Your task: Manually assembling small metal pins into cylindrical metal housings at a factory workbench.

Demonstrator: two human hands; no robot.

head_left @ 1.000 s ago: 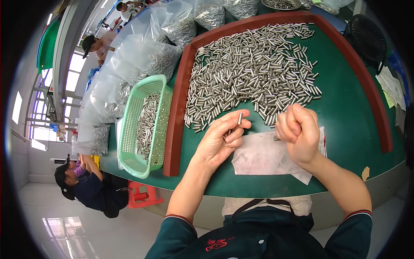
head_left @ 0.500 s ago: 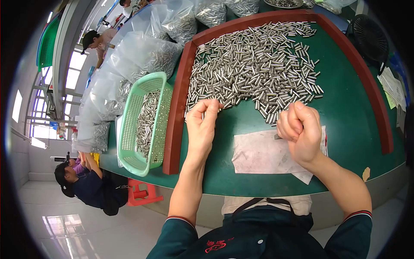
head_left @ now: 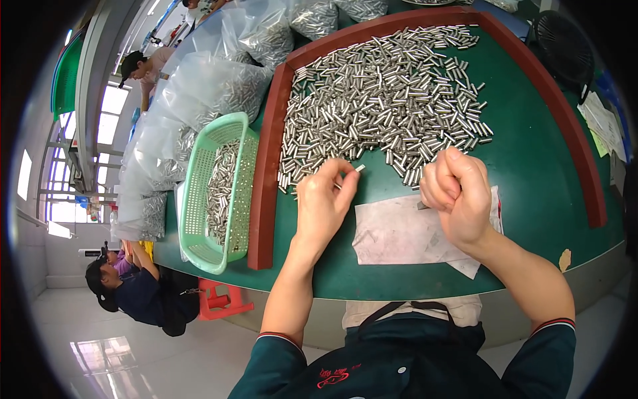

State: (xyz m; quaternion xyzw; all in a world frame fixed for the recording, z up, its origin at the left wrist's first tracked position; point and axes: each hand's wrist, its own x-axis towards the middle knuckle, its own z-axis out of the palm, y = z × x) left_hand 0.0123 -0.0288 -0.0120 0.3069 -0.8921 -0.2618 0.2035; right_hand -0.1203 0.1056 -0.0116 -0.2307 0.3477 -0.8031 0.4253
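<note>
A wide pile of short silvery metal pins (head_left: 385,93) lies on the green tabletop (head_left: 512,133). At the pile's near left edge, my left hand (head_left: 323,199) pinches one metal pin (head_left: 359,168) between thumb and fingertips. My right hand (head_left: 458,196) is closed in a loose fist above the right part of a stained white cloth (head_left: 392,233). A small grey bit shows under its curled fingers, but what they hold is hidden.
A dark red frame (head_left: 264,193) borders the pile. To its left stands a green plastic basket (head_left: 188,219) with pins inside. Clear bags of pins (head_left: 232,93) line the table's far left. A black fan (head_left: 563,53) stands far right. Other people (head_left: 143,286) work at left.
My left hand has moved right and slightly nearer, away from the pile's edge, and a pin now shows in its fingertips. The right fist stays nearly in place. The view has shifted slightly.
</note>
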